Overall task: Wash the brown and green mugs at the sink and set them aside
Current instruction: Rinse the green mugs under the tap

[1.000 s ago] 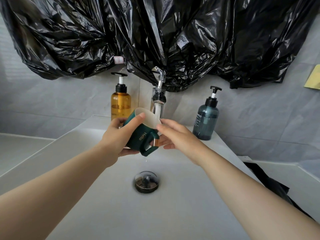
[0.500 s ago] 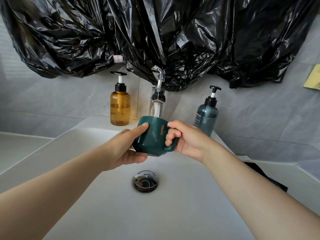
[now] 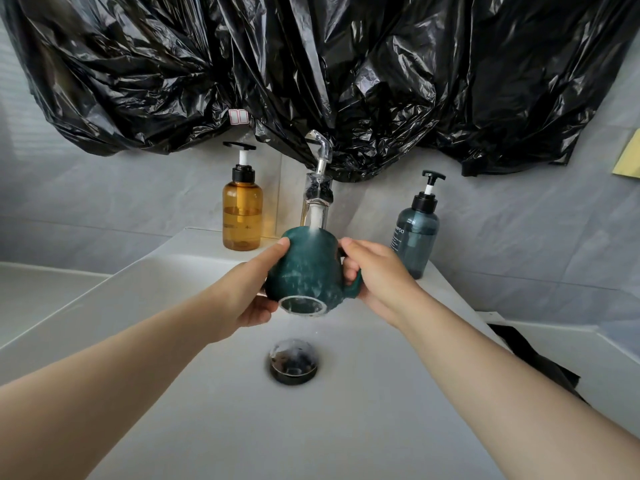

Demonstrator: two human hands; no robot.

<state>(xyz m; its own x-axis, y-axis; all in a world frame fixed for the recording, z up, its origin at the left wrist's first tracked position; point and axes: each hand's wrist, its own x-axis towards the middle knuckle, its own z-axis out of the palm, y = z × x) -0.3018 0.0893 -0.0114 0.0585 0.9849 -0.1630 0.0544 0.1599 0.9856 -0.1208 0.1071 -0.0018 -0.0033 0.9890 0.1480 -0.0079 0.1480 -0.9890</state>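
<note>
I hold the green mug (image 3: 304, 271) over the white sink (image 3: 194, 393), tilted so its base ring faces me. Water streams from the chrome faucet (image 3: 317, 199) onto the mug's upper side and splashes off it. My left hand (image 3: 252, 289) cups the mug's left side with the thumb across the top. On the right, my right hand (image 3: 377, 278) grips the handle, fingers curled through it. No brown mug appears in this view.
An amber pump bottle (image 3: 241, 209) stands left of the faucet and a blue-grey pump bottle (image 3: 415, 233) right of it, both on the sink's back ledge. The drain (image 3: 293, 362) lies below the mug. Black plastic sheeting (image 3: 311, 71) hangs on the wall above.
The mug has turned from mouth-up to base toward me and moved under the running water. My right hand shifted from its rim to gripping the handle.
</note>
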